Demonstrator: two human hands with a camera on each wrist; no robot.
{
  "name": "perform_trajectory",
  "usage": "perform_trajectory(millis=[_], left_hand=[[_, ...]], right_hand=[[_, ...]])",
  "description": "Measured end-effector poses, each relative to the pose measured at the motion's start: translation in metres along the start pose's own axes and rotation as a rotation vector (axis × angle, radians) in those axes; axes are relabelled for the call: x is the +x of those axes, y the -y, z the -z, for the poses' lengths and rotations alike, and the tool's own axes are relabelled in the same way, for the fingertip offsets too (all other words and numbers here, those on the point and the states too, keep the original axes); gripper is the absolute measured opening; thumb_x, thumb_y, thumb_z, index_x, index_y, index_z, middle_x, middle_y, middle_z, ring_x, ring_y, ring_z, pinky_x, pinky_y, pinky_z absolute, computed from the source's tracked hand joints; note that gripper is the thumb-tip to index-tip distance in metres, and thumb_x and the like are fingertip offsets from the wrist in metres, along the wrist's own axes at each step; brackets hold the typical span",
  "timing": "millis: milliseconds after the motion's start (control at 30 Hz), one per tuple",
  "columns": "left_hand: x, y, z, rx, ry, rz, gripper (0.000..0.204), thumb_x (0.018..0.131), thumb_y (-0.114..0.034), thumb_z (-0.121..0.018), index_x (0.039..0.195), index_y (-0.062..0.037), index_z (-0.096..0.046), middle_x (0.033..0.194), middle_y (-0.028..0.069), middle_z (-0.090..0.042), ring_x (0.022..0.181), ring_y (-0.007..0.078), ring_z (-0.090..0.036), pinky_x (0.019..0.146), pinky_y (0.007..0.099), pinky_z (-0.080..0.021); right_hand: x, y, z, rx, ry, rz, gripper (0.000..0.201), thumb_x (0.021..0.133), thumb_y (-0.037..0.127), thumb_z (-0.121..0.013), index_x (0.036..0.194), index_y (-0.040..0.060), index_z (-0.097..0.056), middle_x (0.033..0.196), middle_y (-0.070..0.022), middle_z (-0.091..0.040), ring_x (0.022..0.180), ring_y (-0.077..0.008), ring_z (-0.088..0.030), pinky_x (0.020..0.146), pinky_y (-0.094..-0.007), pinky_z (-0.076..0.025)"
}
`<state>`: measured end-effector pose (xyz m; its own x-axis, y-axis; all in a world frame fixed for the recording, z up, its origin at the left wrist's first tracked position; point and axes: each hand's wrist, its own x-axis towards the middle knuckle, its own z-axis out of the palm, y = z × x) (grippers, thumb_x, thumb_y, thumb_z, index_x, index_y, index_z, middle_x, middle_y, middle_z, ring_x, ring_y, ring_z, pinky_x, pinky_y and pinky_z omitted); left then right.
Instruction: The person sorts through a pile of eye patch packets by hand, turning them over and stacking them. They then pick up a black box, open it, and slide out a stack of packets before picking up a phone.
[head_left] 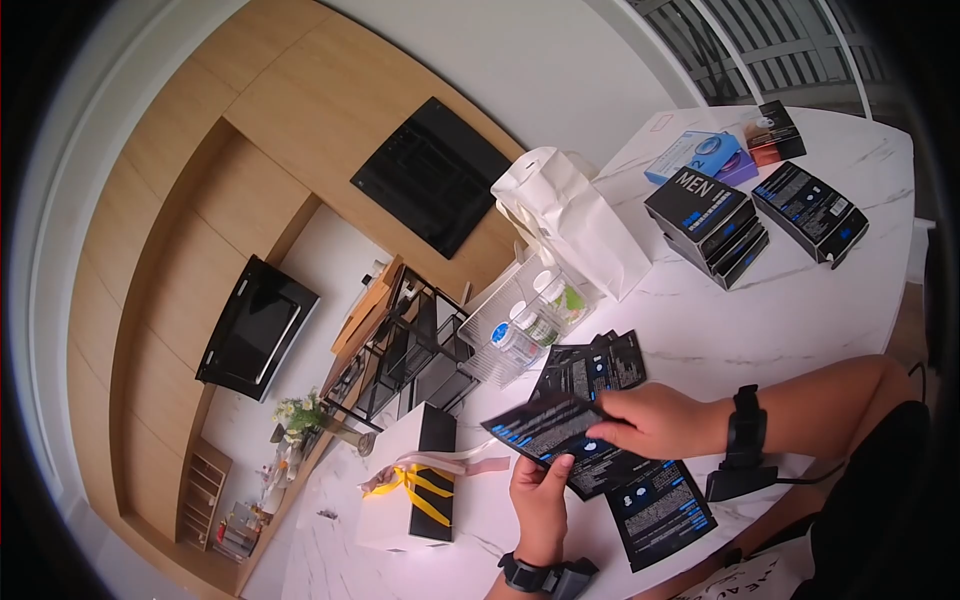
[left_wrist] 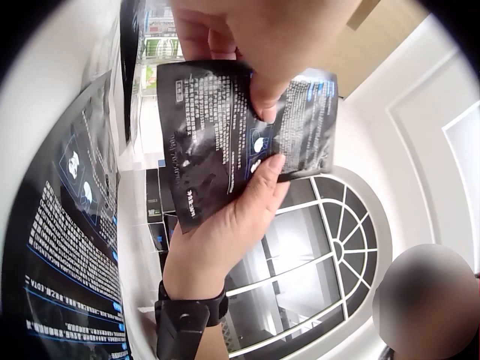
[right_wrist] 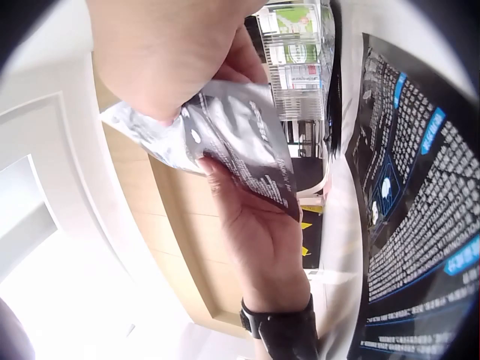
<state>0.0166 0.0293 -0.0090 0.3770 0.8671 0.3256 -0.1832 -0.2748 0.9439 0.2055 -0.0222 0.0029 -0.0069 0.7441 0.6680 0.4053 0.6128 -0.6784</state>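
Observation:
Both hands pinch one black foil packet [head_left: 545, 425] printed with white and blue text. My left hand [head_left: 540, 505] holds its lower edge, thumb on the printed face. Farther right, my right hand [head_left: 665, 420] grips the packet with its thumb across the print. In the left wrist view the packet [left_wrist: 206, 135] faces the camera, between the left hand [left_wrist: 270, 37] above and the right hand [left_wrist: 232, 232] below. Beneath the hands another black packet [head_left: 660, 520] lies flat on the table. Several more packets [head_left: 610, 360] lie fanned out just beyond.
On the white marbled table [head_left: 820, 300] stand black boxes marked MEN [head_left: 700, 205], another black box [head_left: 810, 210] and a blue box [head_left: 690, 155]. A white bag [head_left: 570, 220], a clear basket of bottles [head_left: 480, 340] and a ribboned gift box [head_left: 400, 480] stand beyond the hands.

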Motion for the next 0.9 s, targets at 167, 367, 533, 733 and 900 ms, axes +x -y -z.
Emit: perform_trajectory(millis=[167, 367, 533, 733, 900], left_hand=[[-0.001, -0.001, -0.002, 0.008, -0.014, -0.034, 0.03, 0.079, -0.007, -0.063, 0.106, 0.0009, -0.053, 0.102, 0.0081, -0.059, 0.091, 0.0159, -0.056, 0.086, 0.0281, -0.043], [-0.004, -0.004, -0.005, -0.079, 0.024, -0.071, 0.04, 0.077, -0.01, -0.065, 0.112, 0.0008, -0.048, 0.108, 0.0086, -0.056, 0.097, 0.0162, -0.054, 0.088, 0.028, -0.041], [-0.001, 0.001, -0.006, -0.061, 0.115, 0.034, 0.036, 0.08, -0.009, -0.062, 0.112, -0.0004, -0.048, 0.106, 0.0072, -0.057, 0.094, 0.0148, -0.055, 0.085, 0.0269, -0.042], [0.001, -0.001, -0.005, 0.038, 0.025, 0.124, 0.022, 0.083, -0.006, -0.059, 0.104, -0.0016, -0.053, 0.095, 0.0031, -0.061, 0.081, 0.0092, -0.056, 0.071, 0.022, -0.046], [-0.002, 0.002, -0.005, -0.045, 0.043, 0.032, 0.029, 0.08, -0.004, -0.061, 0.107, -0.0004, -0.051, 0.097, 0.0075, -0.061, 0.081, 0.0138, -0.059, 0.069, 0.0253, -0.049]], right_hand=[[-0.001, -0.002, -0.002, -0.033, 0.017, 0.079, 0.022, 0.086, 0.023, -0.054, 0.082, 0.0039, -0.044, 0.059, -0.0133, -0.052, 0.052, -0.0334, -0.051, 0.046, -0.0381, -0.038], [0.001, -0.003, -0.003, 0.04, -0.034, -0.002, 0.025, 0.086, 0.024, -0.054, 0.082, 0.0027, -0.042, 0.06, -0.0154, -0.051, 0.054, -0.0337, -0.052, 0.048, -0.0369, -0.038], [0.003, -0.01, -0.006, 0.094, -0.123, -0.051, 0.025, 0.086, 0.024, -0.054, 0.082, 0.0025, -0.042, 0.06, -0.0149, -0.051, 0.052, -0.0304, -0.051, 0.048, -0.0349, -0.038], [-0.001, -0.009, -0.004, 0.165, 0.01, -0.042, 0.026, 0.086, 0.028, -0.054, 0.088, 0.0033, -0.046, 0.06, -0.0131, -0.053, 0.051, -0.0265, -0.054, 0.048, -0.0336, -0.04], [0.0, -0.008, -0.008, 0.126, -0.044, -0.079, 0.024, 0.089, 0.027, -0.048, 0.088, 0.0033, -0.047, 0.059, -0.0139, -0.054, 0.052, -0.0315, -0.054, 0.05, -0.0366, -0.041]])
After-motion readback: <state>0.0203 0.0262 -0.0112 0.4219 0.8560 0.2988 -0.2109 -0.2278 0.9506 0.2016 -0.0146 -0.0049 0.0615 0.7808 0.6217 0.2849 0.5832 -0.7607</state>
